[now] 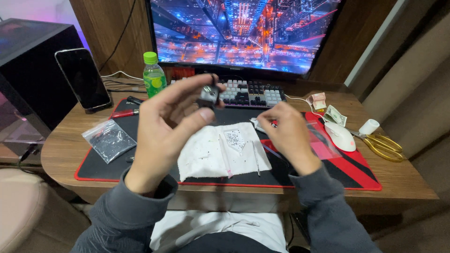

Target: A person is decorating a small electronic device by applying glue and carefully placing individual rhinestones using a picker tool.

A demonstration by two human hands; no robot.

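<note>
over the desk mat point(337, 173), left hand point(164, 129) grip pinches a small dark object point(209, 95).

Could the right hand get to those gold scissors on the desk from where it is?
Probably yes. The right hand hovers over the white cloth; the scissors lie uncovered near the desk's right edge. Only the white mouse sits between, low enough to pass over.
</note>
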